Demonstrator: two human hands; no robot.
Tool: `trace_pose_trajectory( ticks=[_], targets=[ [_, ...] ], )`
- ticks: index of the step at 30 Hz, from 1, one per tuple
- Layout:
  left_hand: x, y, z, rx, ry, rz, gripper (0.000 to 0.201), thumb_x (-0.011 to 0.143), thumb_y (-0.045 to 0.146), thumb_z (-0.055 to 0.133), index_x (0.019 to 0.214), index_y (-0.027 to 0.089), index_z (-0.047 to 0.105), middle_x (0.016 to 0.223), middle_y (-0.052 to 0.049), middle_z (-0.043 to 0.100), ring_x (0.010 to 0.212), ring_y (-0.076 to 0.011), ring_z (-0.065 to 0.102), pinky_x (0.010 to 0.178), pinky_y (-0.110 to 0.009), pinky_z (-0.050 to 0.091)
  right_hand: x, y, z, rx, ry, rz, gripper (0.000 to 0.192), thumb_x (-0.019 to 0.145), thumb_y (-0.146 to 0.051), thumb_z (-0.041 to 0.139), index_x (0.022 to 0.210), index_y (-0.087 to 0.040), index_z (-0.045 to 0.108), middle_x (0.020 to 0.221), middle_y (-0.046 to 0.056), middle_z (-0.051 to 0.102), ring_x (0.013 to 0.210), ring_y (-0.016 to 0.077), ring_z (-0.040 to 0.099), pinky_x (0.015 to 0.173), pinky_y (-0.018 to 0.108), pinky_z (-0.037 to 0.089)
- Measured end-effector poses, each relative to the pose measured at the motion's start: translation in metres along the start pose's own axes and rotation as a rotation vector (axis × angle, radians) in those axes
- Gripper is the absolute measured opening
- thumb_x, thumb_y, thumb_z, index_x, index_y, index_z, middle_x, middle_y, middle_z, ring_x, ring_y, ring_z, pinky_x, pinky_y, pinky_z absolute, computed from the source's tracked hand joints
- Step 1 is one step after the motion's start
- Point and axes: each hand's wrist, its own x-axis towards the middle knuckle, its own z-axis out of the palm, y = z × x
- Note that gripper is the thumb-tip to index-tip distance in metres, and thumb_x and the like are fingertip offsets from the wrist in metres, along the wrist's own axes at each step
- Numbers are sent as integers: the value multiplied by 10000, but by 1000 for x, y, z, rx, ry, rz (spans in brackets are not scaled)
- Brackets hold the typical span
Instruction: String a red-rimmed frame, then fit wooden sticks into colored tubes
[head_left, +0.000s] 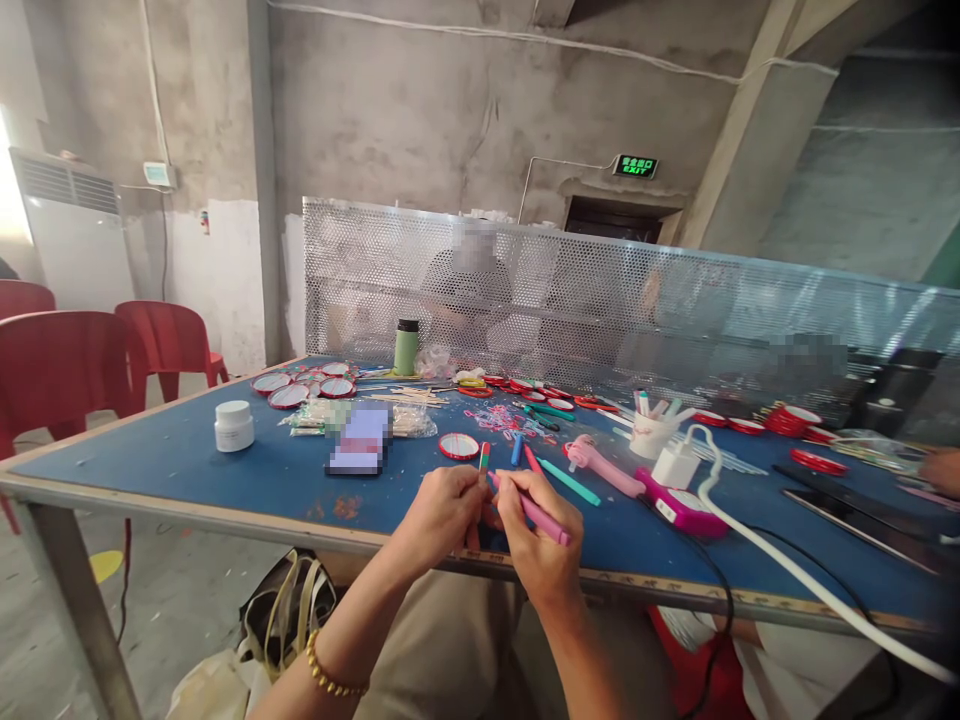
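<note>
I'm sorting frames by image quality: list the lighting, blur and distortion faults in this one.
Head view: strong overexposure at the window on the left edge; wide-angle bending curves the table edge and white cable; the top right corner darkens; the phone screen is blurred out; both hands, left hand and right hand, stay sharp.

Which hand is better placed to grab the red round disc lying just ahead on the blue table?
Left, probably. The left hand sits almost directly below the red round disc, with bare table between. The right hand grips a pink marker and sits further off.
</note>
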Motion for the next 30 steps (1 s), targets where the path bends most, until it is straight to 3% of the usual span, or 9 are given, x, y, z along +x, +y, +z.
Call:
trace_pose_trajectory(
  ticks=[5,30],
  targets=[
    [0,-1,0,16,11,5,401,907,484,445,642,188,502,544,27,571,361,-86,508,356,-173,337,0,0,0,5,-5,14,170,931,-182,544,799,-181,651,667,4,674,602,128,654,596,213,496],
    [0,-2,0,45,24,-11,428,916,490,432,628,186,521,463,29,511,370,-95,501,376,-180,339,-1,0,-1,-18,-17,12,171,925,-186,545,786,-187,644,664,5,687,555,124,633,567,222,482]
  ],
)
